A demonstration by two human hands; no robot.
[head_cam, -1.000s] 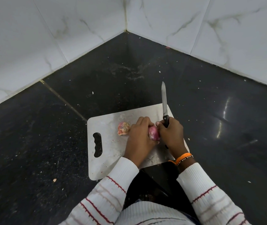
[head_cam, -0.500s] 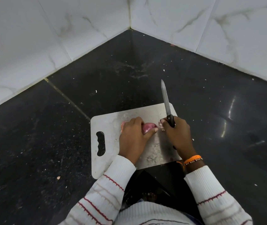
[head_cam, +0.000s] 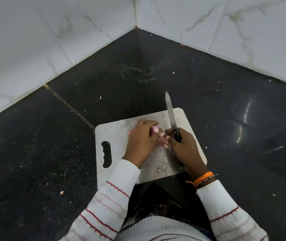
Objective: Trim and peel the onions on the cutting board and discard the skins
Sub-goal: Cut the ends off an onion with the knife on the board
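Board (head_cam: 114, 136) of pale metal is laid on the dark surface (head_cam: 34, 145) just below centre frame, its handle slot to the left. The onion (head_cam: 154, 130) is held down on it by the left hand (head_cam: 141, 140), fingers curled over it, probably to steady it for peeling. Loose skin (head_cam: 164, 142) lies between the hands. The knife (head_cam: 171, 115) is gripped by the right hand (head_cam: 185, 146), blade pointed away, seemingly kept clear while skin is pulled.

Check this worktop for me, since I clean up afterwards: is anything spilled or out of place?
Yes. Pale crumbs and scraps lie scattered over the black stone countertop, well beyond the grey rectangular cutting board. The board's near edge also overhangs the counter's inner corner, so it looks poorly supported there.
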